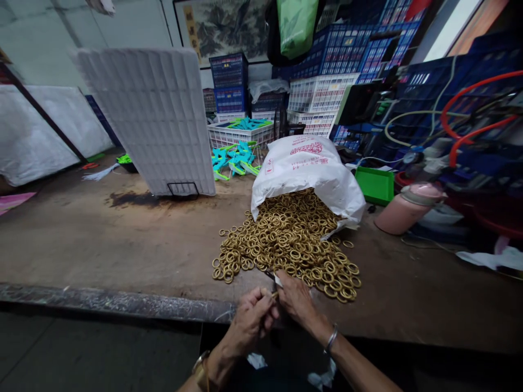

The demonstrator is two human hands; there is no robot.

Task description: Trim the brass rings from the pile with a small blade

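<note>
Pinching what looks like one brass-coloured ring (274,294), in the head view, the left hand (254,312) meets the right hand (297,298), clasped around a partly hidden dark tool (269,275), at the bench (155,247). The heaped pile (278,239) spilling from the white sack (304,163) suggests most work is left; finished rings cannot be distinguished.

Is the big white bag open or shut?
Open. The bag gapes, and rings spill from it onto the table.
</note>
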